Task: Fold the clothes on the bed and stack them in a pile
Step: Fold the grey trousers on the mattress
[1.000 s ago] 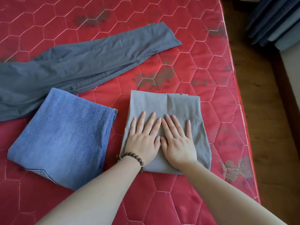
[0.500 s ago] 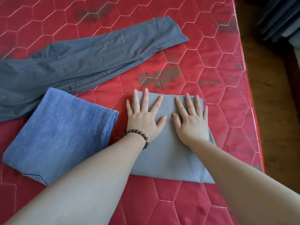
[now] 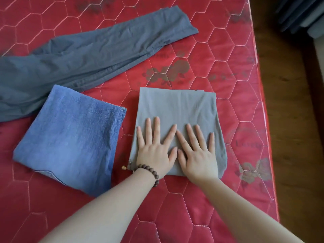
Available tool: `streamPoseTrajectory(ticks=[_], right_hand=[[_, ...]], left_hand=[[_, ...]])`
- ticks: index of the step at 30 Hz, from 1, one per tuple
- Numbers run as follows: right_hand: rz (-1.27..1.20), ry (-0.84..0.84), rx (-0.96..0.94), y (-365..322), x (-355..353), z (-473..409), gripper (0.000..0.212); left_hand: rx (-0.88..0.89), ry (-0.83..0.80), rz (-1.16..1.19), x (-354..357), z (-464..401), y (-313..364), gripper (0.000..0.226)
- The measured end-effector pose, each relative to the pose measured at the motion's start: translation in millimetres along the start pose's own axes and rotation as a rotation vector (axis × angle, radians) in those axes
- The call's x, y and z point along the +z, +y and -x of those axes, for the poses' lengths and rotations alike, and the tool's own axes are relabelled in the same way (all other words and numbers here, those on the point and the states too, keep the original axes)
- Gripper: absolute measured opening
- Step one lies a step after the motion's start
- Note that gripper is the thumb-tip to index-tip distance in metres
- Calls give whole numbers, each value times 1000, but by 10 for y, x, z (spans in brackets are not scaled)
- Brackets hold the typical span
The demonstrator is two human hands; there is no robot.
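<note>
A folded grey garment point(image 3: 177, 106) lies flat on the red quilted mattress point(image 3: 219, 71). My left hand point(image 3: 154, 148), with a bead bracelet at the wrist, and my right hand point(image 3: 196, 151) press side by side on its near half, fingers straight and spread. Left of it sits a folded blue denim piece point(image 3: 70, 137). Dark blue-grey trousers point(image 3: 84, 55) stretch unfolded across the mattress behind both.
The mattress's right edge point(image 3: 263, 109) drops to a wooden floor point(image 3: 294, 120). Dark folded fabric or cushions point(image 3: 298, 13) sit at the top right beyond the bed. Bare mattress lies in front of the folded pieces.
Both hands slid from the far edge of the grey garment back toward me to its near half, staying flat on it. The camera view shifted slightly.
</note>
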State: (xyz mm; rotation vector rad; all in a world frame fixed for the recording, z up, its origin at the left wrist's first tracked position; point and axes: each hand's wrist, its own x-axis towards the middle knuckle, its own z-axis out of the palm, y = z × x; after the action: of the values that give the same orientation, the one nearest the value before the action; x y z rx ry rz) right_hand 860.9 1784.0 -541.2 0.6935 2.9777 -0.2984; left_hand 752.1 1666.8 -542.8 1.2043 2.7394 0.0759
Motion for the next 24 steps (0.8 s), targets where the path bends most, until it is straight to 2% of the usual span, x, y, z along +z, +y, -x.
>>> streamPoseTrajectory(ticks=[3, 8, 11, 12, 14, 17, 19, 21, 24], right_hand=[[-14, -12, 198, 149, 0, 78, 60], [-6, -143, 320, 6, -67, 23, 59], [-134, -134, 481, -401, -184, -49, 61], [-210, -97, 457, -635, -218, -65, 61], [-381, -17, 256, -1192, -254, -96, 60], [-579, -67, 29, -1964, -201, -200, 66], [-642, -123, 50, -2273, -111, -309, 73], [-637, -199, 134, -2417, -12, -392, 78], [-576, -165, 214, -2469, 55, -430, 78]], left_hand=[[58, -19, 2, -59, 34, -111, 69], [101, -108, 188, -313, 3, -306, 60], [118, 0, 210, -528, 68, -640, 55], [101, 61, 193, -586, 103, -808, 55], [0, 113, 129, -671, 177, -1214, 59], [-247, 28, 12, -695, 297, -1919, 70], [-407, -31, -19, -699, 348, -2342, 76], [-527, -133, 60, -705, 354, -2667, 81], [-536, -246, 186, -659, 301, -2890, 86]])
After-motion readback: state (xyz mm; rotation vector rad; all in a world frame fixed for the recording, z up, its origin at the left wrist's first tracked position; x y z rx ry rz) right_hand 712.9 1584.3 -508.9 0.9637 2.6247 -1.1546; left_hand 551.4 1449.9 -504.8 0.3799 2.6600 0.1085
